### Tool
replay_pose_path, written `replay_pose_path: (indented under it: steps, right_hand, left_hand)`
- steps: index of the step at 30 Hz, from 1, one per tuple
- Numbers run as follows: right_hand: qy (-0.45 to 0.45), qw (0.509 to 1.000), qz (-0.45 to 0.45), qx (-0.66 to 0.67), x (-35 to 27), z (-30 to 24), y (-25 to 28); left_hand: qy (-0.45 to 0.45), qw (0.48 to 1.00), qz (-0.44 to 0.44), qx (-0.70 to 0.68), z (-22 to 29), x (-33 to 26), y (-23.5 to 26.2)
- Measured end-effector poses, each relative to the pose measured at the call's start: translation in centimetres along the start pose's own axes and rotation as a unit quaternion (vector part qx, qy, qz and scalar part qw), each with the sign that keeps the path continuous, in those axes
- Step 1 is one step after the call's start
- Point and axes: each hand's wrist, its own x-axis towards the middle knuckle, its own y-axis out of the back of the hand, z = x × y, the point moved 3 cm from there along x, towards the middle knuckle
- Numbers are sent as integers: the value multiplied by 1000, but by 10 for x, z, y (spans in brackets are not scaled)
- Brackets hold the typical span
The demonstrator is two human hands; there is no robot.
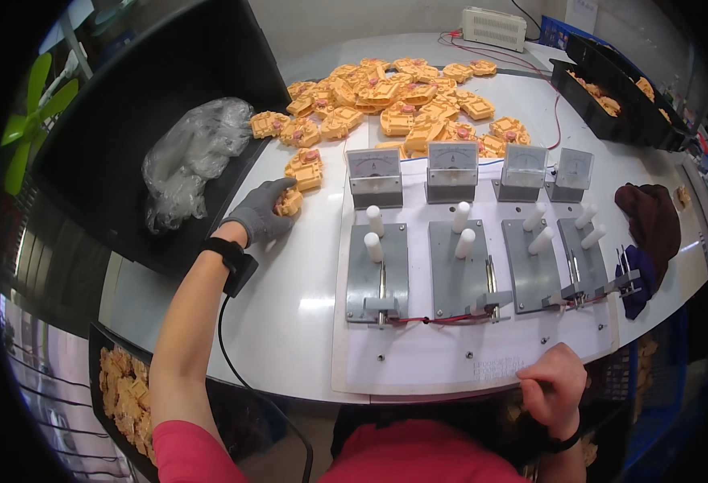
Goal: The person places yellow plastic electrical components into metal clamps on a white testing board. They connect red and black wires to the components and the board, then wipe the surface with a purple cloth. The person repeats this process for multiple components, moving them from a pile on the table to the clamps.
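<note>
A green fan (17, 129) stands left, a seemingly cloth bundle (652, 216) right.

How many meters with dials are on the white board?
4, in a row on the far side of the board: left-end meter, second meter, third meter, right-end meter.

Your gloved left hand (262, 212) covers part of the yellow piece (290, 203) left of centre, so how firmly you grip it can't be told. At lower right, your bare right hand's (556, 381) curled fingers hide its palm. The meters' (454, 163) needles are too small to read. The lower edge cuts off your pink left sleeve (193, 452).
</note>
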Motion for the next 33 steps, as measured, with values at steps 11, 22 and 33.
replay_pose_path:
  steps: [11,22,33]
  right_hand:
    - [-9,1000,18,11,-1,-5,-2]
    - [15,986,56,154,1,-35,-19]
    - [-121,940,15,317,63,-68,-119]
  left_hand:
    - [-36,989,56,-133,2,-123,-18]
    - [25,720,89,-688,31,-261,-22]
    - [-35,574,110,-811,25,-266,-45]
